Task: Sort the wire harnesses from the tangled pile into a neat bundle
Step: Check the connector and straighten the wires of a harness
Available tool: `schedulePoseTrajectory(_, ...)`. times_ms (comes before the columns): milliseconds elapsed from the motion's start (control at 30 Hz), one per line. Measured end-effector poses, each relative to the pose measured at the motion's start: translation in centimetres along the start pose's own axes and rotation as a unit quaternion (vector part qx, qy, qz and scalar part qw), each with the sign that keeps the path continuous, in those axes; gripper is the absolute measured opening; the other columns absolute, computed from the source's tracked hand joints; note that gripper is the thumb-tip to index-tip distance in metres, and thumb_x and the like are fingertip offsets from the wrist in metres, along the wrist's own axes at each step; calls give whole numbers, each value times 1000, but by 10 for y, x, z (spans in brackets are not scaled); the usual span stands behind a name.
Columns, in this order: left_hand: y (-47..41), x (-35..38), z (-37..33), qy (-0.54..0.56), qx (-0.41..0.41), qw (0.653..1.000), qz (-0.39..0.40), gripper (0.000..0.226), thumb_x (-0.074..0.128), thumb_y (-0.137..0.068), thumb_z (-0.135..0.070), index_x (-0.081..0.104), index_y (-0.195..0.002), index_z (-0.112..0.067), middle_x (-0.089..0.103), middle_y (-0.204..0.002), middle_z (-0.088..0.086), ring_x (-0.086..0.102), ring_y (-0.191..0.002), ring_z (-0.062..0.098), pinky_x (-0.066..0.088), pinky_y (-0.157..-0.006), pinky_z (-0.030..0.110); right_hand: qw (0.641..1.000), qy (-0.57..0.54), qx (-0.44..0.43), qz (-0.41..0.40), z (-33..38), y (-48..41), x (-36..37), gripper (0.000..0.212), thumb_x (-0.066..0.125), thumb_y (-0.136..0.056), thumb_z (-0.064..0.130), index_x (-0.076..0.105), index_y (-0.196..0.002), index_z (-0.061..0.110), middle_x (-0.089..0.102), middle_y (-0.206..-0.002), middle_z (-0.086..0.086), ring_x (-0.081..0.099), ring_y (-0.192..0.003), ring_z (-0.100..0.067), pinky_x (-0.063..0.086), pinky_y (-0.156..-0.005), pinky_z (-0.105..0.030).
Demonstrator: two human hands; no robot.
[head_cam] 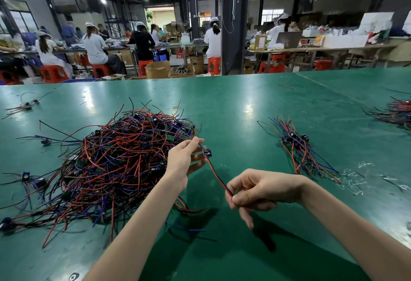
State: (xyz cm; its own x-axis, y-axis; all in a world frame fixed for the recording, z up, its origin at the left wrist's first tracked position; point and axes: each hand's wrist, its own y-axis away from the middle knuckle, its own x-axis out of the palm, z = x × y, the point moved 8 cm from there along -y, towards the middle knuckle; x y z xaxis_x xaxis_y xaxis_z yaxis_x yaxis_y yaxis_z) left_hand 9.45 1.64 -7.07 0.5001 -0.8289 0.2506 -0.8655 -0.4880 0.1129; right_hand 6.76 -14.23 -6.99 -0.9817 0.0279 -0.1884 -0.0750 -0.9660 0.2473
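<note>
A big tangled pile of red, blue and black wire harnesses (115,160) lies on the green table (255,111) at left centre. My left hand (183,160) is at the pile's right edge and pinches the wires of one harness just above its small blue component (208,152). That harness's red and black wires (216,174) run down and right to my right hand (255,191), which pinches them between thumb and fingers. To the right lies a small sorted bundle of harnesses (300,147), its components together and wires lying roughly parallel.
Loose single harnesses lie at the left (27,105), (33,180). Another wire pile (398,111) sits at the right edge. Clear plastic scraps (355,176) lie right of the bundle. Beyond the table's far edge, people sit on red stools at other benches.
</note>
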Motion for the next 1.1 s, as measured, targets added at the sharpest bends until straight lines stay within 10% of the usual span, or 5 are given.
schedulePoseTrajectory(233,4,25,8,65,-48,993,91,16,50,-95,-3,64,-89,1,70,-67,2,59,-48,4,50,-47,17,998,21,33,40,-4,5,1,13,54,-95,25,59,-98,13,73,-92,-6,30,-33,-6,25,-32,-15)
schedulePoseTrajectory(467,15,40,17,81,-58,988,121,13,52,-93,-2,63,-87,1,71,-67,2,64,-52,7,52,-48,18,971,-30,56,-231,-19,-4,-43,46,56,-80,56,62,-96,14,74,-92,-10,29,-31,-5,18,-30,-15)
schedulePoseTrajectory(1100,-4,13,12,119,-30,991,46,15,44,-98,-2,59,-101,-3,67,-83,6,65,-60,9,56,-56,21,950,-84,32,-299,-19,-2,-53,34,43,-96,27,67,-84,6,65,-73,-8,34,-34,-7,23,-33,-16)
